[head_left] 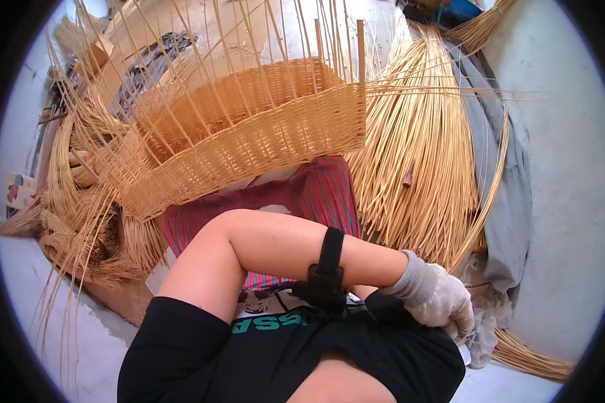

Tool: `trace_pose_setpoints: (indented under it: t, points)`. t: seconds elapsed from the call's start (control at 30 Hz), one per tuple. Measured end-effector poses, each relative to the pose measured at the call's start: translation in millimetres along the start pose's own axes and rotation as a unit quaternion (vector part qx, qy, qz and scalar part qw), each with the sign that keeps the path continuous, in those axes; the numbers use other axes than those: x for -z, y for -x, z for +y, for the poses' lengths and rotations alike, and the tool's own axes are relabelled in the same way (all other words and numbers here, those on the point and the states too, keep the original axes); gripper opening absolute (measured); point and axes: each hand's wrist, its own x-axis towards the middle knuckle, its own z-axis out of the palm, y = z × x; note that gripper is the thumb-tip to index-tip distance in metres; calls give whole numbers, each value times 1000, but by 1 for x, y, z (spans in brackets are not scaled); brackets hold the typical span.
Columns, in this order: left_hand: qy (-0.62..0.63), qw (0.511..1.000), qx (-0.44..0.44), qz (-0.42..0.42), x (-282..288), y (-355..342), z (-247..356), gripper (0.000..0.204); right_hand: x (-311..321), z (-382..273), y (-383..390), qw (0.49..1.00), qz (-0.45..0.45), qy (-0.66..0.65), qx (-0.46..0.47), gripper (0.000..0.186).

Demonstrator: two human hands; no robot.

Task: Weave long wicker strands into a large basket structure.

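Observation:
My left arm crosses my body to the right, a black strap with a small black device (pixel 326 275) round its forearm. My left hand (pixel 442 302), in a greyish-white knitted glove, is beside my black right sleeve (pixel 391 307). Its fingers are curled in; what they hold, if anything, is hidden. Only a bit of my right forearm shows behind the left one, and my right hand is out of sight. In front of me stands a long woven wicker basket (pixel 262 131), tilted, with tall uncut stakes (pixel 225 67) rising from its walls. Red striped cloth (pixel 323 191) lies below it.
A broad bundle of pale wicker rods (pixel 417 148) lies to the right of the basket, a small reddish-brown piece (pixel 407 180) on it. Grey sheeting (pixel 511 195) runs beside it. More rods (pixel 531 356) lie at lower right. Loose bundles of strands (pixel 74 221) heap at left.

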Motion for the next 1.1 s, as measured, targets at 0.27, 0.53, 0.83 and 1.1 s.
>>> trace_pose_setpoints:
  t: [0.27, 0.53, 0.83, 1.1]
  points:
    - [-35, 998, -16, 49, 0, 22, 12, 16, -15, 3, -7, 998, -44, 52, 6, 25]
    - [-130, 976, -43, 169, -5, 113, 7, 19, -115, 16, -61, 970, -179, 142, 83, 24]
    - [-228, 322, 403, 826, -161, 539, -32, 19, -203, -116, -93, 979, -138, 106, 107, 16]
    - [-353, 92, 642, 675, -260, 682, -44, 76, -430, -362, -114, 958, -82, -35, 272, 80]
